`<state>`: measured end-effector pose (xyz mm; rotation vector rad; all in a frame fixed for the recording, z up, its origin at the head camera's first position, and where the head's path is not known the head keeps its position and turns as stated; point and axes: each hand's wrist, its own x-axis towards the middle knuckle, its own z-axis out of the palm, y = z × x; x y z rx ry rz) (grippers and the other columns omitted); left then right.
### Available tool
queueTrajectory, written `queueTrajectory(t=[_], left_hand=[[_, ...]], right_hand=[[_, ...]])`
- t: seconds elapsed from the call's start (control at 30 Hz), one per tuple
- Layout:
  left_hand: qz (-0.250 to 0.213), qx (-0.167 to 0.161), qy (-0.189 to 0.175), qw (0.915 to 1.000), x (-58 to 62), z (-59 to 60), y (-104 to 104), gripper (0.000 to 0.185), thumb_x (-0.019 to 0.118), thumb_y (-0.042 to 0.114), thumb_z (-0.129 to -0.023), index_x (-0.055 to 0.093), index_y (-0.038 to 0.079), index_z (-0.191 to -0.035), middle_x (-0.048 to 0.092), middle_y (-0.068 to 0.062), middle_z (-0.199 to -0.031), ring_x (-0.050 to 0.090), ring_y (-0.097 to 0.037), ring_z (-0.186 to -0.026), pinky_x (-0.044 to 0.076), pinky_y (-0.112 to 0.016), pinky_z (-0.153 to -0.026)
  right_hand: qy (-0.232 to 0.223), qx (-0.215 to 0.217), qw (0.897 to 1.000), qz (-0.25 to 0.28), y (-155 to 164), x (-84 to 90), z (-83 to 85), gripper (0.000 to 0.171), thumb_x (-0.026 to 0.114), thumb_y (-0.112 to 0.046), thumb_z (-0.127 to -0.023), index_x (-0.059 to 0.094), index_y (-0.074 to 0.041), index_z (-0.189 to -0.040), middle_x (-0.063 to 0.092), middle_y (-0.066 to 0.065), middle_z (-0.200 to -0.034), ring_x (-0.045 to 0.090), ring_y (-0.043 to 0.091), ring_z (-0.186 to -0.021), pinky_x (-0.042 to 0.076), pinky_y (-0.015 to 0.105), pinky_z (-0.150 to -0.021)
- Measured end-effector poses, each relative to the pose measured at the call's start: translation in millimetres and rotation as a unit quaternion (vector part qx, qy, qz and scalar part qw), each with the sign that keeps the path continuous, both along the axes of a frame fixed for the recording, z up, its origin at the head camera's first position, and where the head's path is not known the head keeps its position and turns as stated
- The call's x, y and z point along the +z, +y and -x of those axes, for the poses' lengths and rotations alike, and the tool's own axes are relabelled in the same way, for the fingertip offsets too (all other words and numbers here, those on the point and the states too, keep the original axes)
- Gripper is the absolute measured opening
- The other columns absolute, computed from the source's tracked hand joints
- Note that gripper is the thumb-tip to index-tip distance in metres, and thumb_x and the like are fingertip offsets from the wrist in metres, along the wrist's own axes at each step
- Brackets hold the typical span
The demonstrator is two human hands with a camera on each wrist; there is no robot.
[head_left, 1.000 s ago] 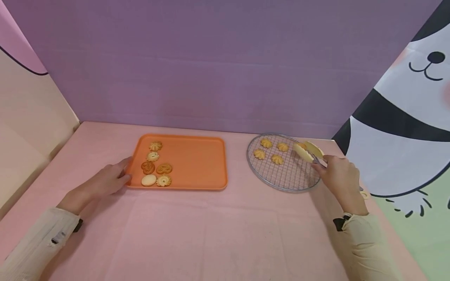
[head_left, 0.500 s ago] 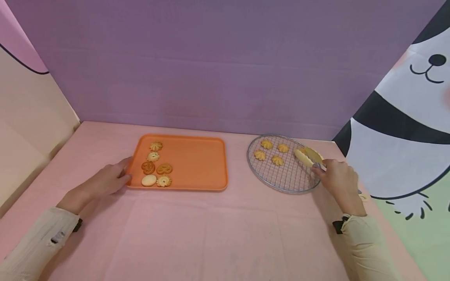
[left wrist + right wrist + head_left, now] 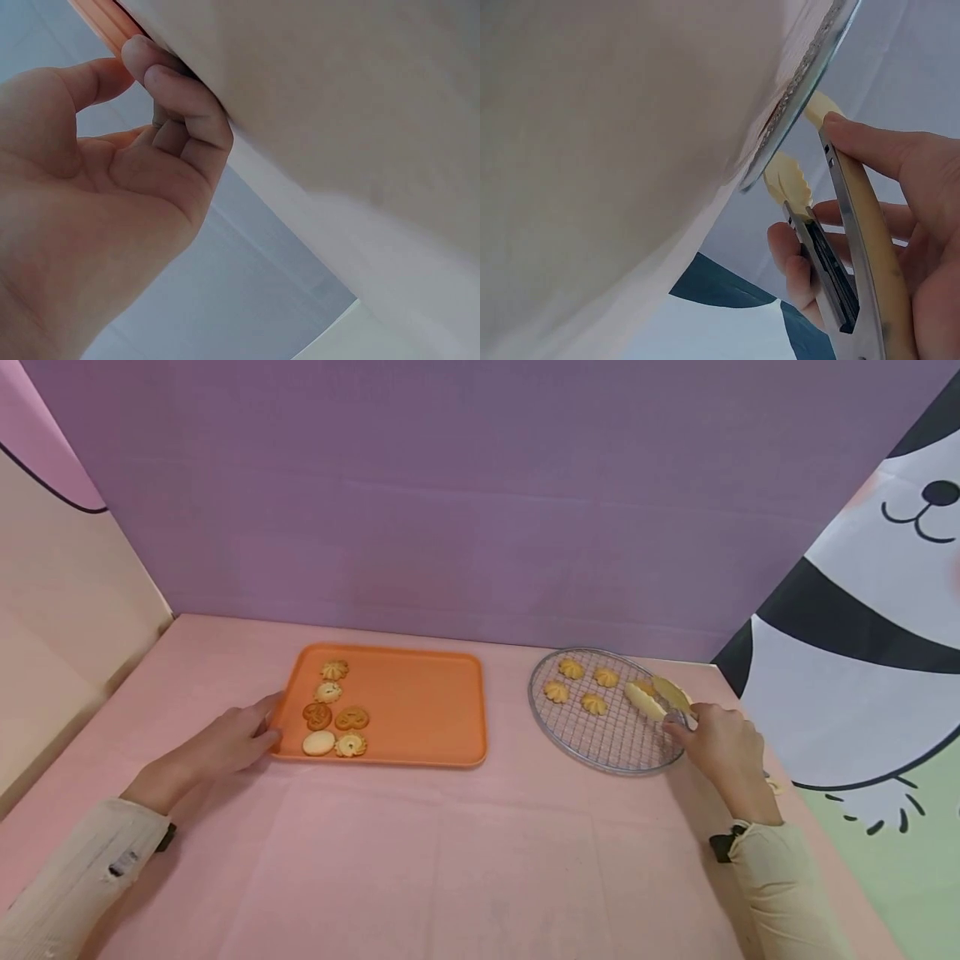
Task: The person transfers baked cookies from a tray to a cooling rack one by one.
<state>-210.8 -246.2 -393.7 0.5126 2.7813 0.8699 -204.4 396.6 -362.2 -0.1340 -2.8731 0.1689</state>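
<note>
My left hand (image 3: 228,739) pinches the left edge of an orange tray (image 3: 427,710); in the left wrist view, thumb and fingertips meet at its rim (image 3: 105,26). Several cookies lie at the tray's left side, among them two pretzel-shaped cookies (image 3: 352,718) and a plain oval cookie (image 3: 318,742). In my right hand (image 3: 723,743) are tongs (image 3: 862,247) with cream scalloped heads (image 3: 645,701), spread apart over the right side of a round wire rack (image 3: 600,745). Between the heads shows part of a golden cookie (image 3: 642,686). Several swirled cookies (image 3: 594,703) sit left of it.
Pink cloth (image 3: 450,860) covers the table, with a strip of it between tray and rack. A purple backdrop (image 3: 480,510) rises right behind both. At the right stands a panel with a panda print (image 3: 862,693), and a pale panel (image 3: 67,610) is at the left.
The tong heads have come slightly toward me and stand a little wider apart, with the right hand slightly lower. The left hand keeps its place on the tray. The head view has shifted slightly.
</note>
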Motion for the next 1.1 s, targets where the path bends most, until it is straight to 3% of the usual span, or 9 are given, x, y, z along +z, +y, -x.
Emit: queueTrajectory(t=[0.2, 0.37, 0.57, 0.73, 0.9, 1.1], left_hand=[[0.005, 0.002, 0.003, 1.0000, 0.4, 0.0, 0.2, 0.066, 0.053, 0.012, -0.100, 0.021, -0.013, -0.151, 0.051, -0.003, -0.071, 0.048, -0.015, -0.061, 0.039, -0.031, -0.057], [0.006, 0.006, 0.004, 1.0000, 0.4, 0.3, 0.1, 0.066, 0.053, 0.012, -0.100, 0.021, -0.013, -0.152, 0.052, -0.003, -0.072, 0.048, -0.015, -0.061, 0.040, -0.032, -0.058], [0.004, 0.005, 0.002, 1.0000, -0.5, 0.7, -0.2, 0.065, 0.054, 0.013, -0.100, 0.022, -0.012, -0.152, 0.052, -0.002, -0.071, 0.048, -0.015, -0.060, 0.039, -0.030, -0.056], [0.000, 0.003, 0.004, 1.0000, 0.2, 0.8, 0.4, 0.064, 0.053, 0.012, -0.100, 0.023, -0.012, -0.152, 0.052, -0.003, -0.071, 0.048, -0.014, -0.059, 0.040, -0.029, -0.054], [-0.002, 0.004, -0.004, 1.0000, 2.5, 0.2, 0.7, 0.064, 0.052, 0.012, -0.101, 0.021, -0.011, -0.152, 0.053, -0.004, -0.072, 0.049, -0.015, -0.059, 0.042, -0.029, -0.054], [0.005, 0.007, -0.002, 1.0000, 1.7, -0.3, 1.2, 0.065, 0.052, 0.013, -0.101, 0.021, -0.011, -0.152, 0.052, -0.004, -0.073, 0.048, -0.016, -0.061, 0.040, -0.031, -0.057]], right_hand=[[-0.003, -0.005, 1.000, 0.005, -2.1, 1.8, 0.2, 0.068, 0.077, -0.041, -0.085, 0.059, 0.015, -0.117, 0.047, 0.012, -0.062, 0.044, 0.021, -0.050, 0.031, 0.031, -0.041], [0.016, -0.007, 1.000, 0.006, -5.7, 2.8, 0.8, 0.076, 0.074, -0.058, -0.082, 0.058, 0.012, -0.106, 0.039, 0.007, -0.061, 0.041, 0.021, -0.049, 0.029, 0.032, -0.041], [0.005, -0.012, 1.000, 0.020, -9.7, 1.0, 0.4, 0.094, 0.070, -0.066, -0.080, 0.052, 0.016, -0.124, 0.044, 0.011, -0.066, 0.045, 0.024, -0.052, 0.030, 0.032, -0.041], [0.017, 0.000, 1.000, 0.023, -14.3, 0.7, -2.3, 0.081, 0.070, -0.067, -0.080, 0.056, 0.009, -0.108, 0.041, 0.008, -0.065, 0.045, 0.023, -0.053, 0.030, 0.032, -0.042], [0.039, 0.034, 0.998, 0.026, -26.9, 5.3, -5.1, 0.079, 0.068, -0.068, -0.081, 0.059, 0.003, -0.114, 0.044, 0.007, -0.063, 0.045, 0.023, -0.055, 0.029, 0.032, -0.042], [0.050, 0.054, 0.997, 0.018, -44.8, 10.5, -6.8, 0.080, 0.070, -0.066, -0.080, 0.059, 0.006, -0.114, 0.040, 0.005, -0.061, 0.042, 0.021, -0.051, 0.029, 0.032, -0.041]])
